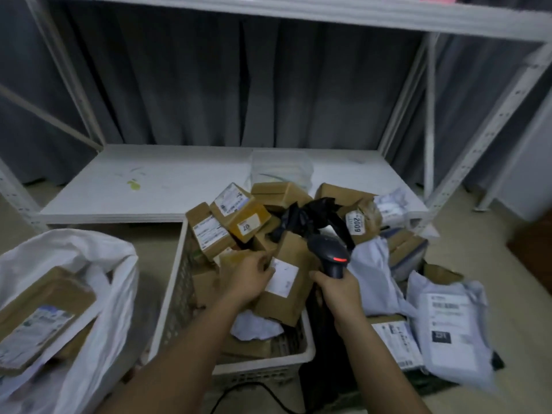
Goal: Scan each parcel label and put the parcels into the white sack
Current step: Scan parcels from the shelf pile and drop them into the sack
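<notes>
My left hand grips the upper left edge of a brown cardboard parcel with a white label, which lies on the heap in a white plastic crate. My right hand holds the handle of a black barcode scanner, its red light lit, right beside that parcel. The white sack stands open at the left with a labelled brown parcel inside it.
Several more brown boxes and a black bag fill the crate. Grey and white mailer bags lie on the floor at the right. A low white shelf with a clear plastic box stands behind. A black cable runs below the crate.
</notes>
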{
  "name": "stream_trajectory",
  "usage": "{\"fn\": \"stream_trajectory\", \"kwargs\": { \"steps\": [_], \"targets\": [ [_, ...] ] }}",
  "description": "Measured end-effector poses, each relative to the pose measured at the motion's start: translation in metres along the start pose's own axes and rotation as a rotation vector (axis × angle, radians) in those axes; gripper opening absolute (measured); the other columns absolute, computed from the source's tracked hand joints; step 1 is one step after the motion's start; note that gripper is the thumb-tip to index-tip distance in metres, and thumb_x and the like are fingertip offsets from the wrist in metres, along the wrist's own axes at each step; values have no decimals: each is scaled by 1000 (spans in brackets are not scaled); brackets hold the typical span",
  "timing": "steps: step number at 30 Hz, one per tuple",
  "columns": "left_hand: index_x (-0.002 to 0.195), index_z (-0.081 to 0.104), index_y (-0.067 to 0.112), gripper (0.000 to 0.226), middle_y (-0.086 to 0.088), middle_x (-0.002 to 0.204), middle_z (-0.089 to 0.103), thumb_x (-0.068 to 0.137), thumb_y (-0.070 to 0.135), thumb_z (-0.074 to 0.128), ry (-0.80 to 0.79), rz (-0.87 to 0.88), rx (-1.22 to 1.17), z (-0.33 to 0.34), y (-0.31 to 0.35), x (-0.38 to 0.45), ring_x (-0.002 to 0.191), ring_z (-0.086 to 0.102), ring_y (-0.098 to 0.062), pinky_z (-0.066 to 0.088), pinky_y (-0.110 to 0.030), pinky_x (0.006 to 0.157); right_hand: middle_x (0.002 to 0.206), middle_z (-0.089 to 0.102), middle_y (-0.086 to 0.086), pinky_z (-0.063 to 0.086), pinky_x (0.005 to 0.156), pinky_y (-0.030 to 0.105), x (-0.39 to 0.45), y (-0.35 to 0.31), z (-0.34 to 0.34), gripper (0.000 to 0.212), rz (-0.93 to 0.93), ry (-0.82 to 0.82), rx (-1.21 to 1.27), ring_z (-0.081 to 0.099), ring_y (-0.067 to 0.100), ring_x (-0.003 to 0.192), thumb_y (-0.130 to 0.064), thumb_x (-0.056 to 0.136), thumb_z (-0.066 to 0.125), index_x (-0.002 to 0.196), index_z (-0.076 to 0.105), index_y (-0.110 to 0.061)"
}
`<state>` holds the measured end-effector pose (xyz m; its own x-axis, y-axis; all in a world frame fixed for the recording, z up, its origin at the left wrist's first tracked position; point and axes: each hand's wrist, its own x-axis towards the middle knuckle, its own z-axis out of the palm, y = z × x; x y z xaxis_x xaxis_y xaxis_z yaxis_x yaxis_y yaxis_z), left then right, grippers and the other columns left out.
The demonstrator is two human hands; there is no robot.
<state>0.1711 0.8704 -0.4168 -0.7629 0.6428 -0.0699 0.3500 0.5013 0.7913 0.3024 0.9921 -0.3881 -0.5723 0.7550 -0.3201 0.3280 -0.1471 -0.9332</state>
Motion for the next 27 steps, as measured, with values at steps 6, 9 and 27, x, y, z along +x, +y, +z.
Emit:
{"fn": "stream_trajectory", "kwargs": {
  "steps": [6, 9, 27],
  "targets": [
    [145, 36, 10, 54, -13, 134, 56, 94, 17, 55, -50, -134, 32, 47, -8, 42, 117, 55, -28, 47, -39, 96, 62, 48, 9, 37, 60, 32, 22, 6, -2, 22, -56, -22, 6, 46, 23, 61, -8, 81, 70, 72, 51, -11],
    [140, 40, 12, 49, -12, 127, 58, 94, 16, 54, -5, -200, 69, 59, -12, 53, 114, 56, -28, 47, -38, 94, 61, 49, 5, 38, 60, 32, 25, 13, -2, 18, -31, -52, 26, 47, 20, 60, -8, 81, 70, 75, 54, -12],
    [130, 58, 29, 48, 5, 114, 51, 84, 34, 71, 175, 174, 248, -82, 58, -36, 109, 51, -15, 38, -26, 81, 93, 61, -14, 47, 75, 20, -30, -75, 9, 39, -399, -175, 160, 58, -1, 84, -3, 78, 76, 103, 55, -25]
  ]
}}
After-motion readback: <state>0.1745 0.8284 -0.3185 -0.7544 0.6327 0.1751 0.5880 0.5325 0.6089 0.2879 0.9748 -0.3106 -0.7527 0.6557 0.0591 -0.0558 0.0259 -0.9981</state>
